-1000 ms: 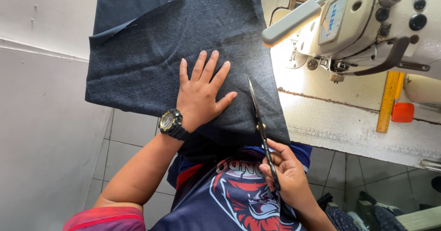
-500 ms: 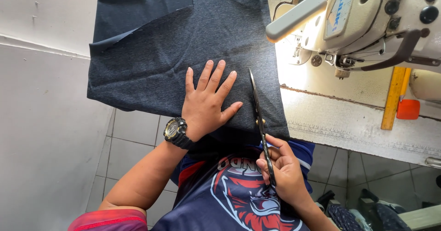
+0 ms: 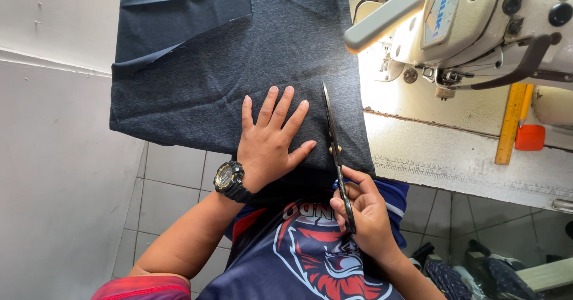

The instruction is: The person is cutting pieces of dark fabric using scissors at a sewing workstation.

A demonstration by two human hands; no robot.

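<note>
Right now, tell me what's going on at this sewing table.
A person presses the left hand flat on dark grey fabric spread over the table's edge. The right hand holds scissors, blades lying along the fabric near its right edge. A white sewing machine stands to the right, a yellow ruler beside it.

To your left stands a plain grey wall point(image 3: 54, 157), with pale floor tiles point(image 3: 173, 186) below you. On your right a worn white bench point(image 3: 453, 151) carries a sewing machine point(image 3: 477, 19) — its lamp point(image 3: 385, 16) lights the top.
</note>
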